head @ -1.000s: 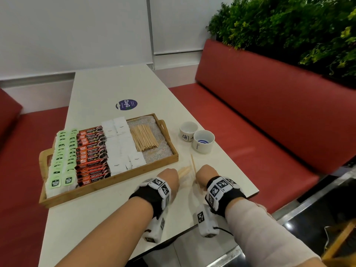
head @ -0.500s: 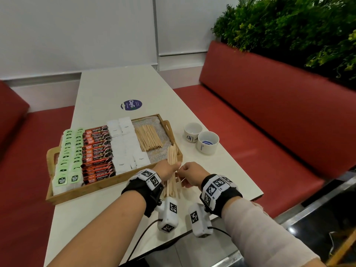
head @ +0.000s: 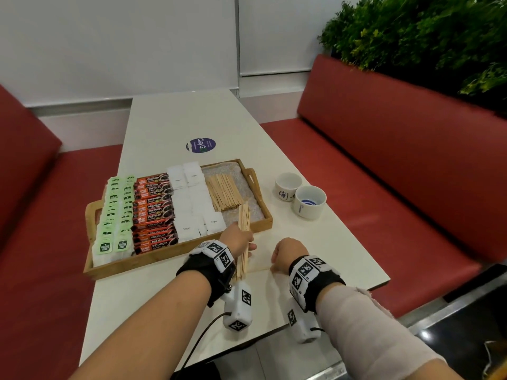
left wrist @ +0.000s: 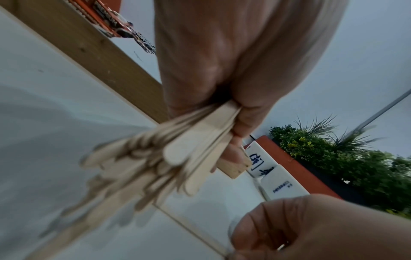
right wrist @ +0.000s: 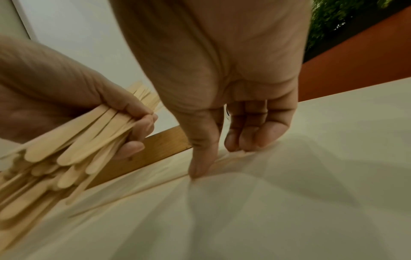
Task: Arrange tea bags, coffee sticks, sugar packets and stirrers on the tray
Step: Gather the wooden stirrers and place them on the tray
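Observation:
A wooden tray (head: 175, 260) holds rows of green tea bags (head: 115, 209), red coffee sticks (head: 153, 212), white sugar packets (head: 192, 207) and a pile of wooden stirrers (head: 223, 192). My left hand (head: 238, 239) grips a thick bundle of stirrers (head: 244, 218) upright by the tray's front right corner; the same bundle (left wrist: 177, 158) fans out below the fist. My right hand (head: 286, 252) is down on the table to the right. Its thumb and fingertips (right wrist: 244, 146) pinch the end of a single stirrer (right wrist: 133, 195) lying flat.
Two small white cups (head: 288, 185) (head: 310, 201) stand right of the tray. A round blue sticker (head: 200, 145) lies on the table behind it. The table's front edge runs close behind my wrists. Red benches flank the table, and plants top the right one.
My left hand raised the stirrer bundle from the table to upright beside the tray. My right hand left the bundle and dropped to the table on the right, onto a single stirrer.

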